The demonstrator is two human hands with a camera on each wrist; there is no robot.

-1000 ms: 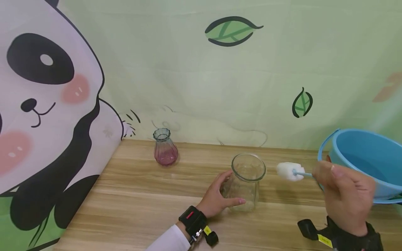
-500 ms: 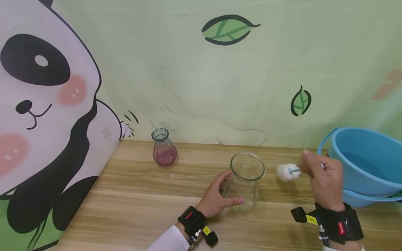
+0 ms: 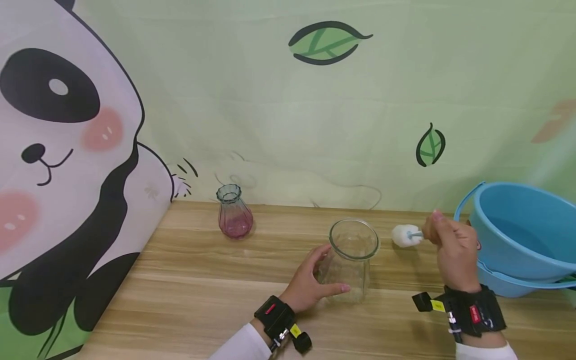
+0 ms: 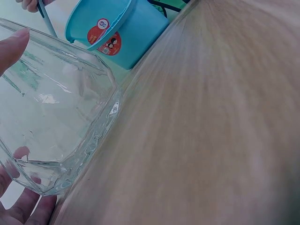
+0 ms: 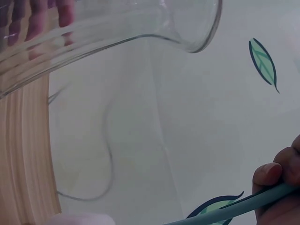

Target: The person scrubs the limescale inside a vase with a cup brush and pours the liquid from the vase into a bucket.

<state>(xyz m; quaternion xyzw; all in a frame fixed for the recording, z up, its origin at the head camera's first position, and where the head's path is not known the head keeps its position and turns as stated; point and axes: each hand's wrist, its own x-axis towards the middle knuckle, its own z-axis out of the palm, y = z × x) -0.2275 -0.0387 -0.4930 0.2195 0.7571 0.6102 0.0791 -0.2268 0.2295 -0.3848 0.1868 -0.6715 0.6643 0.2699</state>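
Observation:
A clear glass vase (image 3: 348, 275) with a flared rim stands on the wooden table. My left hand (image 3: 310, 280) holds it from the left, thumb on the near side and fingers round the back; the left wrist view shows the fingers reaching round the base of the glass. To the right of the vase, my right hand (image 3: 456, 257) grips a sponge bottle brush by its blue handle (image 5: 239, 206). Its white sponge head (image 3: 405, 235) points left, in the air beside the vase rim and apart from it. Most of the handle is hidden inside the fist.
A light blue bucket (image 3: 483, 225) with a blue handle stands at the right, just behind my right hand. At the back left is a small ribbed vase (image 3: 235, 215), purple at the bottom. A panda-printed cloth (image 3: 270, 115) hangs behind the table.
My right hand has moved left with the brush, from in front of the bucket toward the vase, and lately rose a little. The left hand and glass vase stay put.

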